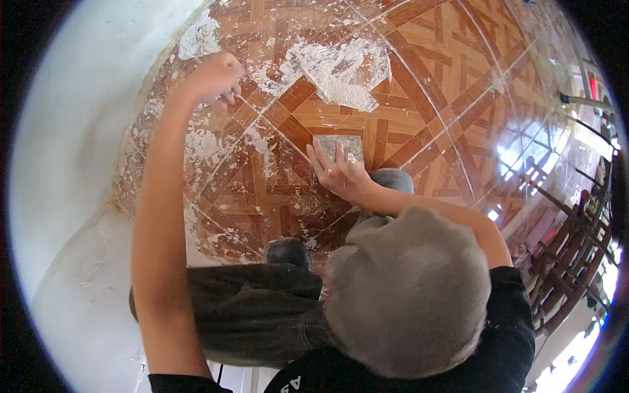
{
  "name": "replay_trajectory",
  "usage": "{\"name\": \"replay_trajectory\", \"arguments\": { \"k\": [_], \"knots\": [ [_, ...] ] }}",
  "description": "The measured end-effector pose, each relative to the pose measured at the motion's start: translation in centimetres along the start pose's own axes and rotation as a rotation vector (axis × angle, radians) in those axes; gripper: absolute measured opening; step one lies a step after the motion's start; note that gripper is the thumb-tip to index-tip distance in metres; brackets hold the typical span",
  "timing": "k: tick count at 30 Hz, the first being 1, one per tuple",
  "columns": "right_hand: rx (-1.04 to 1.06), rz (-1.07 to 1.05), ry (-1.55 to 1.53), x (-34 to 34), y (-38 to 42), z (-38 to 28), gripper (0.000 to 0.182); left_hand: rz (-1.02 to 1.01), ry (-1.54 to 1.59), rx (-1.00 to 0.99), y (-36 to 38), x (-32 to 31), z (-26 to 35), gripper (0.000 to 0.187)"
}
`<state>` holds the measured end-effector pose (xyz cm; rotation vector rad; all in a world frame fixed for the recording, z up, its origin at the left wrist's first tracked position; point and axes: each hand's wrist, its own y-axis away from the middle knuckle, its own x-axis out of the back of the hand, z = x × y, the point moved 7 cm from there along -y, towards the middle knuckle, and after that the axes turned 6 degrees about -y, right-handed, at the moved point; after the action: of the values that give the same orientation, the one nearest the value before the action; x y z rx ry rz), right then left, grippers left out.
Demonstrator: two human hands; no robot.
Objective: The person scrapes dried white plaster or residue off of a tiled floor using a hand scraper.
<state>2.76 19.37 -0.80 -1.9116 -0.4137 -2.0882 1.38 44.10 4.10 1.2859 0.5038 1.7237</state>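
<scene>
My left hand (pixel 219 80) is raised at the upper left, near the white wall and above the stained floor. Its fingers are curled in and slightly blurred, and whatever they close on is hidden. Lower and nearer the middle, my right hand (pixel 341 175) has its fingers across a grey, flat square piece (pixel 350 142), gripping it. White paste marks show around those fingertips. Beyond the square piece, a crumpled sheet (pixel 347 72) smeared with white paste lies on the floor.
White splatters cover much of the wood-patterned tile floor (pixel 419 85). A pale wall (pixel 85 131) rises on the left. My dark-trousered knee (pixel 249 301) and shoes (pixel 287 252) are below. Dark wooden furniture (pixel 570 249) stands at the right, with a pole (pixel 586 101) above it.
</scene>
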Motion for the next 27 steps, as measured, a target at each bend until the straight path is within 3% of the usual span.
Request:
{"name": "replay_trajectory", "arguments": {
  "k": [1, 2, 5, 7, 8, 13, 14, 17, 19, 21, 23, 25, 26, 27],
  "knots": [
    [-0.129, -0.023, -0.057, 0.1, -0.4, 1.7, 0.042, -0.139, -0.169, 0.015, -1.2, -1.7, -0.1, 0.026],
    [-0.261, -0.052, -0.118, 0.3, -0.5, 3.0, 0.044, -0.15, -0.172, 0.022, -1.9, -3.0, 0.0, 0.026],
    [-0.405, 0.016, -0.202, -0.5, -1.1, 6.1, 0.044, -0.347, -0.26, 0.068, -2.4, -8.3, 0.3, 0.026],
    [-0.413, -0.078, -0.19, -1.1, -1.4, 6.5, 0.048, -0.473, -0.174, 0.026, -1.4, -11.5, 1.0, 0.046],
    [-0.449, -0.069, -0.249, -1.0, -1.2, 6.9, 0.052, -0.471, -0.171, 0.028, -1.7, -12.8, 0.5, 0.046],
    [-0.521, -0.067, -0.556, 1.2, -0.3, 9.0, 0.059, -0.465, 0.505, 0.142, 0.3, -17.8, 0.0, 0.047],
    [-0.548, -0.086, -0.658, 1.2, 0.0, 9.2, 0.062, -0.503, 0.609, 0.163, 1.4, -18.1, 0.9, 0.04],
    [-0.549, -0.107, -0.808, 1.0, 1.1, 9.6, 0.064, -0.474, 0.82, 0.113, 1.5, -19.8, 0.5, 0.04],
    [-0.522, -0.093, -0.865, 0.9, 2.0, 10.3, 0.062, -0.425, 0.864, 0.069, 1.7, -20.5, 0.0, 0.032],
    [-0.442, 0.065, -1.077, 1.7, 3.2, 11.9, 0.06, -0.414, 0.87, 0.093, 2.0, -21.0, -0.2, 0.026],
    [-0.47, 0.172, -1.082, 2.9, 4.1, 13.3, 0.051, -0.412, 0.878, 0.103, 2.2, -21.2, -0.2, 0.023],
    [-1.054, -0.063, -1.1, 0.4, 7.4, 15.1, 0.038, -0.378, 0.793, 0.095, 1.9, -21.8, -1.0, 0.023],
    [-1.05, -0.052, -1.103, -0.2, 7.9, 15.0, 0.038, -0.369, 0.787, 0.092, 2.0, -21.9, -1.0, 0.023],
    [-1.09, -0.213, -1.092, -2.1, 9.1, 14.2, 0.034, -0.35, 0.768, 0.063, 2.2, -22.0, -0.6, 0.023]
  ]
}}
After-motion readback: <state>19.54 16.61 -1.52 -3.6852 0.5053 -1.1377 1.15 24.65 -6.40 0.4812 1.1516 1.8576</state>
